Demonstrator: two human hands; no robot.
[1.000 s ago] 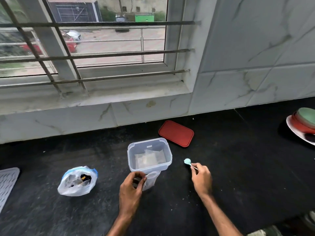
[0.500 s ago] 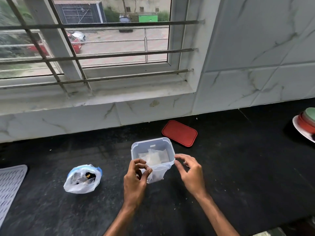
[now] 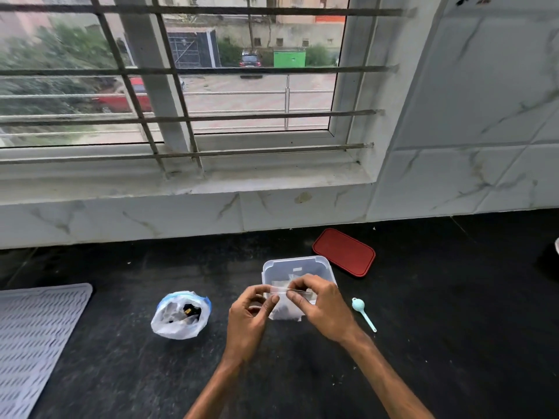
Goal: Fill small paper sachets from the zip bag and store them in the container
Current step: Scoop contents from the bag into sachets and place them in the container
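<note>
While the person's two hands meet just in front of the clear container (image 3: 302,261), the head view shows them pinching one small pale sachet (image 3: 286,309) between them. The left hand (image 3: 251,311) grips the sachet's top edge at its left end with thumb and forefinger, its other fingers curled. The right hand (image 3: 325,309) pinches the same edge at the right end, so both sets of fingertips are close together. The sachet hangs upright against the near wall of the container; whether it touches the wall I cannot tell. Inside the open container lie more pale sachets, too blurred to count. Its red lid (image 3: 344,251) lies flat behind and to the right of the container, near it. A teal spoon (image 3: 363,313) lies on the black counter (image 3: 453,297) just right of the container, beside the right hand. Left of the container, well apart, the zip bag (image 3: 181,316) sits open, with dark contents. Farther left of the container lies a grey ribbed mat (image 3: 33,337).
</note>
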